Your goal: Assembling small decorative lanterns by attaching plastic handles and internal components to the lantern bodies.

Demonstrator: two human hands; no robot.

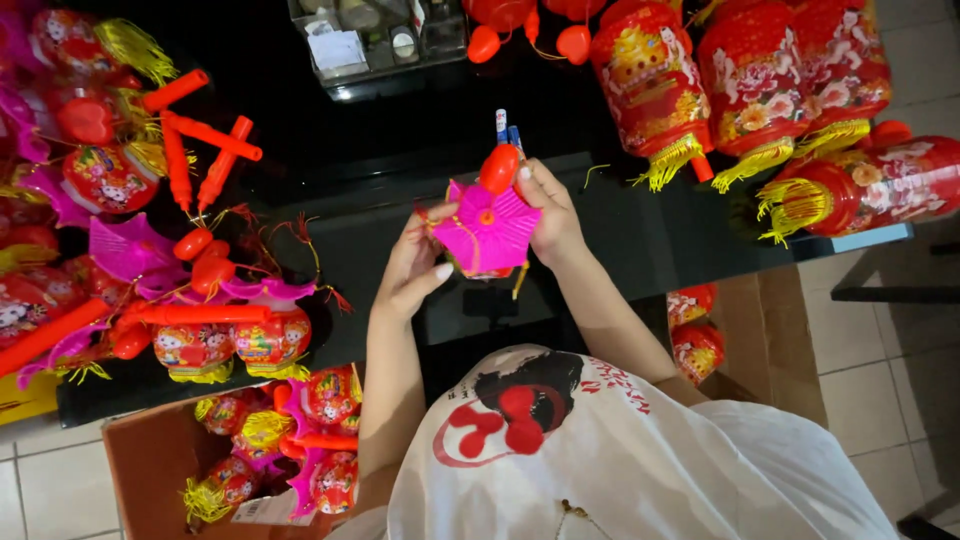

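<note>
We are holding a small lantern with a magenta star-shaped top (487, 232) between both hands, just above the black table (640, 250) — it is sitting in the middle of our grip, tilted so its pink face is showing. Our left hand (412, 270) is cupping the lantern's left edge, fingers curled loosely round it, thumb lying underneath. Our right hand (550, 215) is closing round the right edge, and its fingertips are pinching a red heart-shaped piece (499, 168) sitting at the lantern's upper corner. Just beyond that pinch, two blue-and-white pens (506, 128) are lying on the table. Further out past our fingers, a clear plastic box (375, 45) is standing at the table's far side. To the right of the grip, large red lanterns with yellow fringes (760, 100) are lying in a row; to the left, a heap of small lanterns and orange handles (170, 230) is spreading out. Below our left elbow, a cardboard box (150, 460) is holding more small lanterns.
</note>
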